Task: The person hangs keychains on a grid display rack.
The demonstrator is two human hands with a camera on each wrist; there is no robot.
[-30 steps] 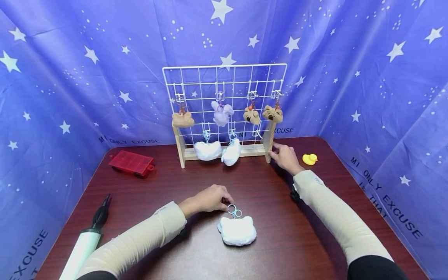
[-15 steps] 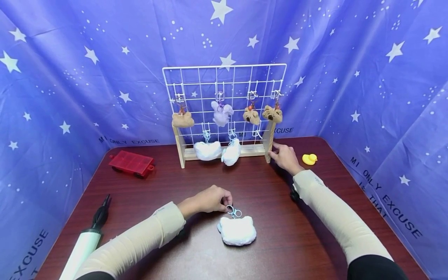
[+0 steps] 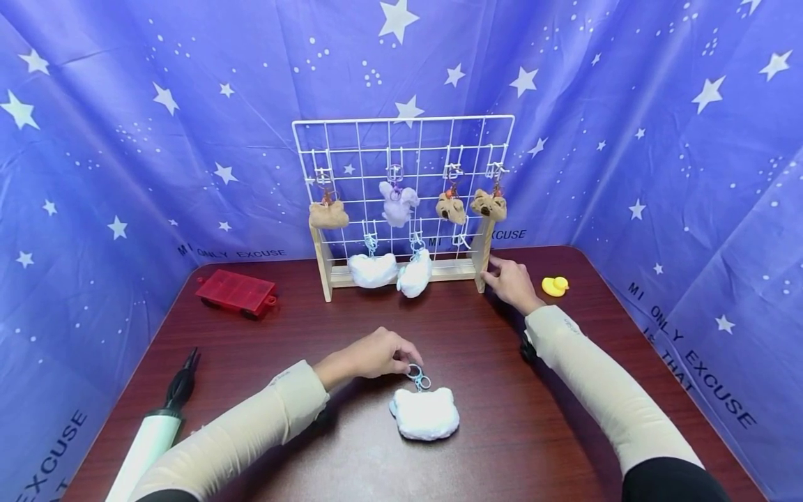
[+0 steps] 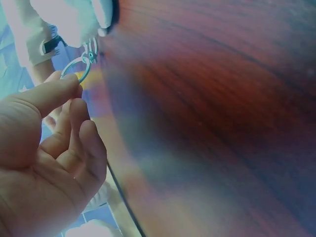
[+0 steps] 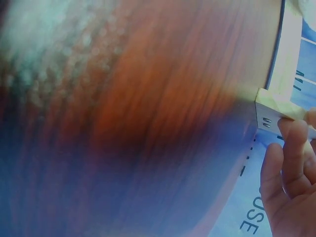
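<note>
My left hand [image 3: 379,354] pinches the metal key ring [image 4: 89,68] of a white plush keychain between thumb and index finger. The ring is raised a little, while the white plush [image 3: 426,415] lies on the table near the front, its printed or face side not visible. At the back, my right hand [image 3: 514,284] holds the right wooden leg [image 3: 482,261] of a white wire grid rack, thumb on the front side. In the right wrist view, fingertips [image 5: 297,129] lie against that leg's lower end.
Brown plush keychains [image 3: 329,214], a purple one [image 3: 398,206] and two white ones [image 3: 373,270] hang on the rack; a bare hook [image 3: 462,241] sits lower right. A red plastic case [image 3: 237,291] and a hand pump [image 3: 150,432] lie left, a yellow duck [image 3: 555,286] right.
My left hand has shifted slightly, and the ring in its fingers has tilted up a little. The plush and my right hand have stayed in place.
</note>
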